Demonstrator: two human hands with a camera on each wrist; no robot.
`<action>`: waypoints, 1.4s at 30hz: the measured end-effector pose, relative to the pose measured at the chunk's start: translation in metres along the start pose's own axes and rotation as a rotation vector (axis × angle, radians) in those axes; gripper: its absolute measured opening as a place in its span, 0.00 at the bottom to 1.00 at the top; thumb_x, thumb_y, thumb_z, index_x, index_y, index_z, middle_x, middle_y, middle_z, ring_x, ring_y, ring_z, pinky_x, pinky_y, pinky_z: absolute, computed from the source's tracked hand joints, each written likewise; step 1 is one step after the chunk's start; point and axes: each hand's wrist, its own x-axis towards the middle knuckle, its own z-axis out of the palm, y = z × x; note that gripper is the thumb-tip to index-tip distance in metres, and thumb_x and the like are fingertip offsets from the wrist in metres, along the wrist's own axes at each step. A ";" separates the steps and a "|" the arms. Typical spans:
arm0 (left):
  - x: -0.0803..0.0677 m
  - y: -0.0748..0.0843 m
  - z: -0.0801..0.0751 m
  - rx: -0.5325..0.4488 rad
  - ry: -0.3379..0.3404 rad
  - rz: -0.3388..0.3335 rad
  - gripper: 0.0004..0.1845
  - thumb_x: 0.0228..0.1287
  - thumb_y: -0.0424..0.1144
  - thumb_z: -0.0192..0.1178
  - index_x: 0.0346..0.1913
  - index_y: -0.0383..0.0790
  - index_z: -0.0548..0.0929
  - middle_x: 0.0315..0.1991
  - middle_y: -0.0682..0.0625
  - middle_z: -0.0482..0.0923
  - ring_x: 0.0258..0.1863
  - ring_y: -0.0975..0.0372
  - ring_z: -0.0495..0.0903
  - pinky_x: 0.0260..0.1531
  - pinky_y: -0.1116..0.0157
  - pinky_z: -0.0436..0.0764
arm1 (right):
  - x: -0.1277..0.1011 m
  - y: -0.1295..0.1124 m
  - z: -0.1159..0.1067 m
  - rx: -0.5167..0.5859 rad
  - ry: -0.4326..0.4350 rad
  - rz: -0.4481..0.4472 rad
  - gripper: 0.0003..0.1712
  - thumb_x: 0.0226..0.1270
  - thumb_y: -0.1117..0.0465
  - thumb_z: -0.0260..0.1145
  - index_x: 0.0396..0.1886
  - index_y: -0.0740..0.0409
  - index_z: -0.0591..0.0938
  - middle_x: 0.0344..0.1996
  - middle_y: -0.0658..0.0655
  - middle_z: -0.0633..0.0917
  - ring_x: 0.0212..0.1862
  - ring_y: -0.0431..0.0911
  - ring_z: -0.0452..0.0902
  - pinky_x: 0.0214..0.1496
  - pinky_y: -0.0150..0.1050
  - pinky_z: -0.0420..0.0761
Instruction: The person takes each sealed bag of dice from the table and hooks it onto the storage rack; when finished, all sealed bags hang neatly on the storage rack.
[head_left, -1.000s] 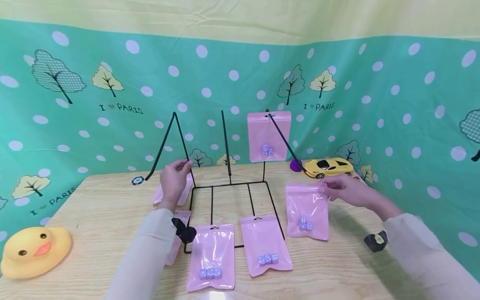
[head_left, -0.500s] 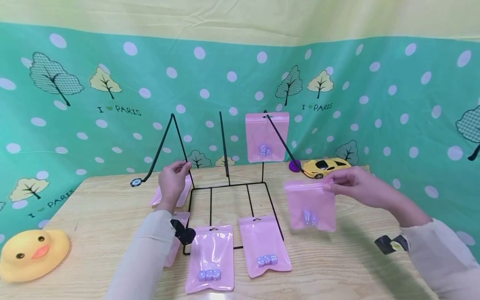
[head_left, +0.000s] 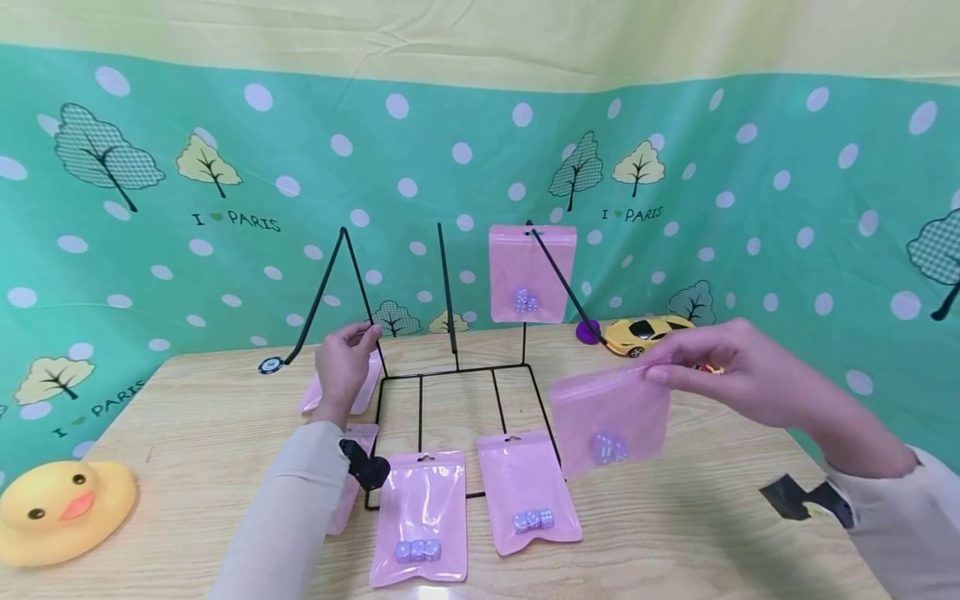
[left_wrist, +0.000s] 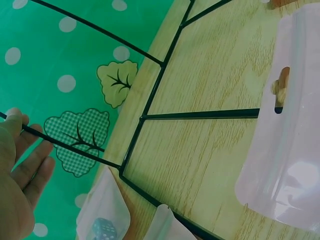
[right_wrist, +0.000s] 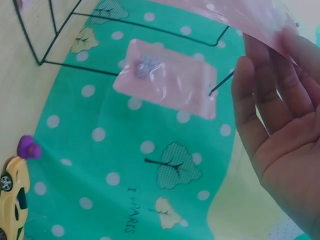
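While one pouch hangs pinched, two lie flat.

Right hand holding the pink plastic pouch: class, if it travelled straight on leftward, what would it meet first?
Probably the black wire rack: the pink plastic pouch in the right hand already hangs near its right edge, though depth is unclear.

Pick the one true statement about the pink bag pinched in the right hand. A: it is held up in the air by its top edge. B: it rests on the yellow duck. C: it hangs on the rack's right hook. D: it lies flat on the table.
A: the right hand pinches the top edge of the pink bag, which hangs off the table.
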 end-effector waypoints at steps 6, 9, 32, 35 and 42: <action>0.000 0.000 0.000 -0.009 0.001 0.000 0.18 0.76 0.43 0.60 0.58 0.32 0.84 0.53 0.36 0.84 0.52 0.46 0.85 0.54 0.52 0.82 | 0.007 -0.007 -0.002 0.144 0.073 -0.038 0.19 0.67 0.81 0.62 0.47 0.57 0.88 0.34 0.50 0.89 0.25 0.40 0.77 0.26 0.32 0.76; 0.000 0.000 0.000 -0.010 0.000 -0.001 0.18 0.76 0.43 0.60 0.58 0.32 0.84 0.53 0.36 0.84 0.52 0.46 0.85 0.55 0.51 0.82 | 0.010 -0.007 -0.003 0.165 0.099 -0.018 0.20 0.68 0.81 0.61 0.47 0.56 0.88 0.34 0.50 0.88 0.20 0.41 0.70 0.21 0.35 0.71; -0.001 0.001 -0.001 -0.001 -0.001 -0.004 0.19 0.77 0.44 0.59 0.59 0.33 0.84 0.54 0.36 0.84 0.52 0.46 0.85 0.54 0.51 0.82 | 0.028 0.000 0.009 0.216 0.084 0.112 0.10 0.73 0.74 0.61 0.47 0.63 0.86 0.32 0.56 0.88 0.31 0.45 0.84 0.38 0.35 0.86; -0.001 0.001 -0.001 0.002 -0.002 -0.004 0.19 0.77 0.44 0.59 0.59 0.34 0.84 0.54 0.37 0.84 0.52 0.47 0.85 0.54 0.51 0.82 | 0.029 0.003 0.012 0.203 0.150 0.208 0.06 0.74 0.69 0.64 0.44 0.61 0.86 0.32 0.54 0.89 0.31 0.46 0.85 0.38 0.36 0.86; -0.001 0.000 0.000 -0.003 -0.004 -0.013 0.19 0.77 0.45 0.59 0.59 0.35 0.84 0.54 0.37 0.85 0.52 0.47 0.85 0.53 0.51 0.83 | 0.037 0.009 0.021 0.192 0.313 0.295 0.03 0.72 0.65 0.68 0.41 0.60 0.86 0.27 0.54 0.87 0.28 0.44 0.81 0.33 0.34 0.84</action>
